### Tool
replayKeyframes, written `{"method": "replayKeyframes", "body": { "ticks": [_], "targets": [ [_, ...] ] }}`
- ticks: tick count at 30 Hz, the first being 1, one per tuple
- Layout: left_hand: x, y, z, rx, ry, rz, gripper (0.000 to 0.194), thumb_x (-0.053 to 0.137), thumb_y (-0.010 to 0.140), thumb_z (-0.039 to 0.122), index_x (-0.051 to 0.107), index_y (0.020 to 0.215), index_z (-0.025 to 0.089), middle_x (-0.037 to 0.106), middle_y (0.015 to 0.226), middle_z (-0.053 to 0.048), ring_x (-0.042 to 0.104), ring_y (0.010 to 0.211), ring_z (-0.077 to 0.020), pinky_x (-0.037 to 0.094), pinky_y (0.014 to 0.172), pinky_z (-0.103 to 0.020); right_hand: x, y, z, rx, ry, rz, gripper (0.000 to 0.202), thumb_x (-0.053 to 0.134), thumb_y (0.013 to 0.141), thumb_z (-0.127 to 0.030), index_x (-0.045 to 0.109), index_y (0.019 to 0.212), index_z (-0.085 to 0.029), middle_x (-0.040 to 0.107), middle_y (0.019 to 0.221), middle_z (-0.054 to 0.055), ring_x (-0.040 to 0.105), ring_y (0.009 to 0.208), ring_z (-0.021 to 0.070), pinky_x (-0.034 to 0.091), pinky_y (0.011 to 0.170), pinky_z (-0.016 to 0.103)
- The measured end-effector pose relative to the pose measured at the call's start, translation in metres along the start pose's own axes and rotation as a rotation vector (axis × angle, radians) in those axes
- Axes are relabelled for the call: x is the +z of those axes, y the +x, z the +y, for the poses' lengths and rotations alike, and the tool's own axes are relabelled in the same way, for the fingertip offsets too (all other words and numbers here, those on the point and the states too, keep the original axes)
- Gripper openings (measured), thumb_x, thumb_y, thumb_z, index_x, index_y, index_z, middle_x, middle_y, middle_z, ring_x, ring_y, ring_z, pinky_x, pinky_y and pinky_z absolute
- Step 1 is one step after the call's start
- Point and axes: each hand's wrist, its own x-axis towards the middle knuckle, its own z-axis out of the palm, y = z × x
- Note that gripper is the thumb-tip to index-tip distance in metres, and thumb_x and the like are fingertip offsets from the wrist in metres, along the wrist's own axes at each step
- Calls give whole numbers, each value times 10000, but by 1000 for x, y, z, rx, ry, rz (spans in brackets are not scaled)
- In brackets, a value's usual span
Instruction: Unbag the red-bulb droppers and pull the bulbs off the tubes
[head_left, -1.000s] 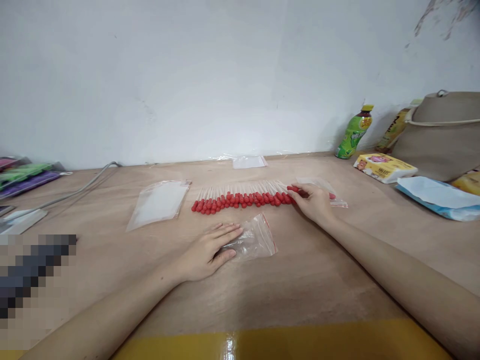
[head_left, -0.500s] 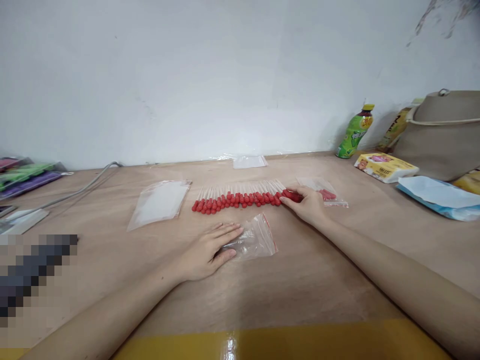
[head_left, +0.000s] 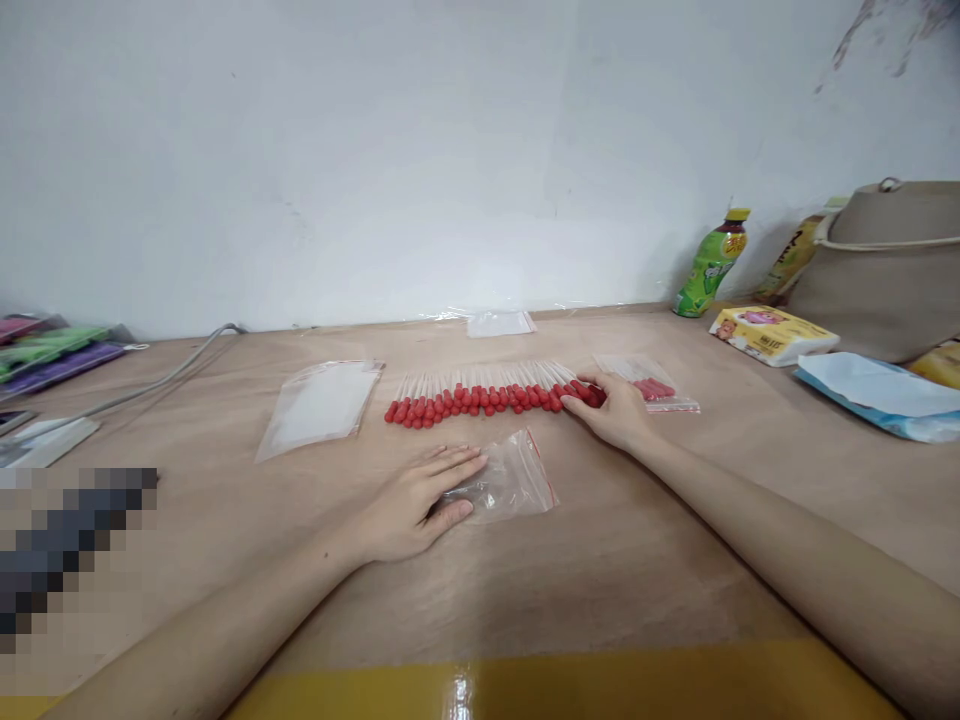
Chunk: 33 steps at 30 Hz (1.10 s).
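Note:
A row of thin pale sticks with red bulb-like tips (head_left: 487, 398) lies across the middle of the table, tips toward me. At its right end my right hand (head_left: 619, 410) has thumb and fingers closed around a few red tips; the fingertips are partly hidden. My left hand (head_left: 420, 505) lies flat, fingers stretched out, over the left part of a clear zip bag (head_left: 517, 478) with a red seal line. Beyond my right hand, another zip bag (head_left: 660, 390) holds several red-tipped pieces. To the left is a stack of flat clear bags (head_left: 322, 405).
Near the wall lies a small white packet (head_left: 501, 324). At the right stand a green bottle (head_left: 712, 265), a yellow tissue pack (head_left: 776, 335), a blue-white packet (head_left: 881, 390) and a grey-beige bag (head_left: 885, 270). A grey cable (head_left: 165, 375) and coloured packets (head_left: 64, 355) are at the left.
Both hands stay in nearly the same place. The right fingers have shifted very slightly at the red tips; the bag under my left hand has not visibly moved.

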Motion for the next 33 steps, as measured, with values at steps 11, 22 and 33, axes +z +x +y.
{"method": "replayKeyframes", "body": {
  "ticks": [11, 22, 33],
  "targets": [
    [1, -1, -1, 6, -16, 13, 472, 409, 897, 349, 310, 1352, 273, 347, 1400, -30, 317, 1290, -210, 292, 1062, -445, 1, -2, 5, 6, 45, 10, 493, 615, 668, -453, 584, 1045, -137, 634, 938, 99, 586, 859, 242, 458, 760, 373],
    [-1, -2, 0, -25, -1, 1, 467, 374, 909, 362, 289, 1361, 277, 301, 1424, -20, 229, 1328, -204, 192, 1094, -468, -6, -5, -5, -136, 125, 174, 346, 562, 748, -388, 587, 1006, -160, 612, 989, 105, 565, 939, 245, 438, 841, 389],
    [1, -1, -2, -59, 87, -66, 483, 340, 910, 427, 274, 1366, 281, 251, 1442, -32, 189, 1339, -209, 134, 1099, -467, -18, -53, -72, -798, 85, -677, 503, 380, 887, -426, 330, 1350, -236, 346, 1396, 84, 273, 1302, 248, 170, 1067, 497]
  ]
}}
